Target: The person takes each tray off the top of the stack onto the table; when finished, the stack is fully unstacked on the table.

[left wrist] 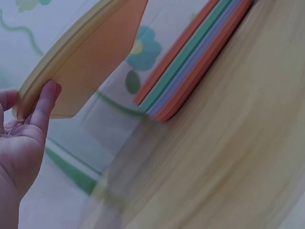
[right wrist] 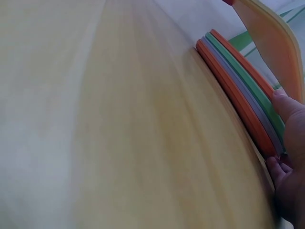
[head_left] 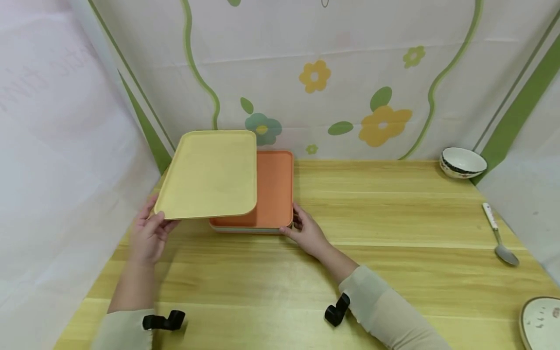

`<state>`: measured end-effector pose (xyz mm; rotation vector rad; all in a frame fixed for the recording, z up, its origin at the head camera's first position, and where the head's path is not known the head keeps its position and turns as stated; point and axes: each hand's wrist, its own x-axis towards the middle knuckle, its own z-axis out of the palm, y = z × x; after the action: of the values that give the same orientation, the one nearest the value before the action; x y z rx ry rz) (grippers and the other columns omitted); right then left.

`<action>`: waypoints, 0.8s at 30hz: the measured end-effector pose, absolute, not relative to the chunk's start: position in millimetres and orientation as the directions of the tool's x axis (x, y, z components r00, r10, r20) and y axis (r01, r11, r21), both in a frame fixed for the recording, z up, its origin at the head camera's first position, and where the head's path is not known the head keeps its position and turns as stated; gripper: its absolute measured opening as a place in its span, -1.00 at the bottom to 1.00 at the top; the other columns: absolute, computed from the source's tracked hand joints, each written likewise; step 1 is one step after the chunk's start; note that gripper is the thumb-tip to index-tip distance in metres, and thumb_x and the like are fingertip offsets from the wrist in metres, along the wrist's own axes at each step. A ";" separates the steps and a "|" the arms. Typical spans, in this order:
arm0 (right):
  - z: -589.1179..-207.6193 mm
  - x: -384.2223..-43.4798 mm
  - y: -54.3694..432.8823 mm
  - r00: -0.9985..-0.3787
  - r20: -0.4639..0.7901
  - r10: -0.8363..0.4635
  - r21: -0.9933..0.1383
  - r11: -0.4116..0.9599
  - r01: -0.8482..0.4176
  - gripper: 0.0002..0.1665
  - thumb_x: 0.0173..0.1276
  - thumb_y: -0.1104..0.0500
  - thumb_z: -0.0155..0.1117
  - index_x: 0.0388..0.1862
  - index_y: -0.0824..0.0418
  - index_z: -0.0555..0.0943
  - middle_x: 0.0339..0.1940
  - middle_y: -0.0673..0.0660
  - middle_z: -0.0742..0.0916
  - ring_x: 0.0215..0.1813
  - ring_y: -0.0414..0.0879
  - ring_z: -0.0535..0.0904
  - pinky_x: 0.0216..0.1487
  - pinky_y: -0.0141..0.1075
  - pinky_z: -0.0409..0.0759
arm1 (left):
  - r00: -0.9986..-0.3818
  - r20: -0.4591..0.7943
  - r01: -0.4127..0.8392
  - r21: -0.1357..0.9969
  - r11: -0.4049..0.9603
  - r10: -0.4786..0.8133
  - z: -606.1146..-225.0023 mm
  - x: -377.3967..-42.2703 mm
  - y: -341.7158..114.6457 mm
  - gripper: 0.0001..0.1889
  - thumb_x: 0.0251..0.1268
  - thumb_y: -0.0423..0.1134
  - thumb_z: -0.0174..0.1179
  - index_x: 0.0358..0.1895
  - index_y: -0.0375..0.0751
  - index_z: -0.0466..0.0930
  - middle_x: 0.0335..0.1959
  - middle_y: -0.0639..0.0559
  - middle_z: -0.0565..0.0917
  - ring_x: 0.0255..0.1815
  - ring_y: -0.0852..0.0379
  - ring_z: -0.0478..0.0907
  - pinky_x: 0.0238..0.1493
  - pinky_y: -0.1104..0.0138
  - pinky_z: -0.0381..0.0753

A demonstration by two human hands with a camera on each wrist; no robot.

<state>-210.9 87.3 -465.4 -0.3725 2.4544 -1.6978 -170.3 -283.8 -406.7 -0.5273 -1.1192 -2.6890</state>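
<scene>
My left hand (head_left: 148,238) grips the near left corner of a yellow tray (head_left: 210,175), thumb on top and fingers beneath. This tray is raised above a stack of trays and overlaps its left part in the head view. The top tray of the stack is orange (head_left: 275,189); the left wrist view shows green, lavender and orange layers (left wrist: 190,62) under it. At the stack's near right corner, my right hand (head_left: 308,236) holds the edge. In the right wrist view its thumb (right wrist: 283,102) lies at the top tray and its fingers at the bottom one.
A patterned bowl (head_left: 463,164) stands at the far right of the wooden table (head_left: 393,214). Nearer lies a spoon (head_left: 498,238) with a white handle, and a pale round item (head_left: 542,321) is cut off at the right edge. A flowered cloth (head_left: 341,39) hangs behind.
</scene>
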 end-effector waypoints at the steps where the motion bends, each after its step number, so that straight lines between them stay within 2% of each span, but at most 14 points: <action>1: -465.5 -211.0 87.3 -0.961 0.029 -0.276 -0.933 0.339 -0.126 0.08 0.28 -0.03 0.39 0.61 0.16 0.00 0.47 0.29 0.39 0.42 0.17 0.40 0.43 0.01 0.42 | -0.918 0.393 0.308 0.635 -0.709 -0.047 -405.5 -168.9 -288.7 -0.55 0.48 -0.63 -0.31 0.29 -0.37 0.40 -0.01 -0.24 0.72 -0.12 -0.07 0.75 -0.08 0.22 0.76; 6: -466.4 -211.0 87.8 -0.961 0.018 -0.278 -0.930 0.348 -0.118 0.09 0.27 -0.07 0.39 0.61 0.13 0.00 0.48 0.26 0.38 0.43 0.14 0.39 0.44 0.00 0.42 | -0.927 0.336 0.346 0.604 -0.717 -0.165 -398.0 -160.8 -312.2 -0.60 0.46 -0.64 -0.24 0.23 -0.43 0.44 -0.04 -0.28 0.72 -0.16 -0.09 0.76 -0.17 0.17 0.78; 14: -466.4 -211.4 88.2 -0.962 0.016 -0.273 -0.933 0.342 -0.113 0.09 0.27 -0.06 0.40 0.61 0.13 0.01 0.47 0.25 0.41 0.43 0.14 0.40 0.44 0.00 0.41 | -0.932 0.227 0.361 0.601 -0.713 -0.281 -392.8 -153.4 -342.8 -0.61 0.43 -0.65 -0.18 0.19 -0.38 0.47 -0.14 -0.28 0.75 -0.27 -0.11 0.77 -0.33 0.14 0.79; 20: -466.4 -211.5 87.8 -0.964 0.005 -0.267 -0.926 0.362 -0.105 0.10 0.27 -0.08 0.40 0.61 0.12 0.00 0.48 0.24 0.39 0.44 0.13 0.39 0.44 -0.01 0.42 | -0.915 0.140 0.375 0.640 -0.671 -0.377 -395.5 -153.4 -357.6 -0.65 0.44 -0.61 -0.15 0.13 -0.33 0.51 -0.22 -0.22 0.77 -0.39 -0.06 0.77 -0.47 0.18 0.78; 24: -466.3 -211.2 87.6 -0.965 -0.001 -0.262 -0.926 0.365 -0.098 0.10 0.27 -0.09 0.40 0.61 0.13 0.00 0.49 0.24 0.39 0.44 0.14 0.38 0.45 -0.02 0.41 | -0.904 0.050 0.338 0.691 -0.639 -0.424 -395.2 -155.1 -367.1 -0.69 0.45 -0.54 -0.06 0.11 -0.26 0.55 -0.28 -0.16 0.77 -0.45 0.00 0.76 -0.51 0.23 0.76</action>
<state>-211.2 87.6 -466.3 -0.3281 2.4701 -1.6591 -155.1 -367.1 -395.2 0.1623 -1.0246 -2.5105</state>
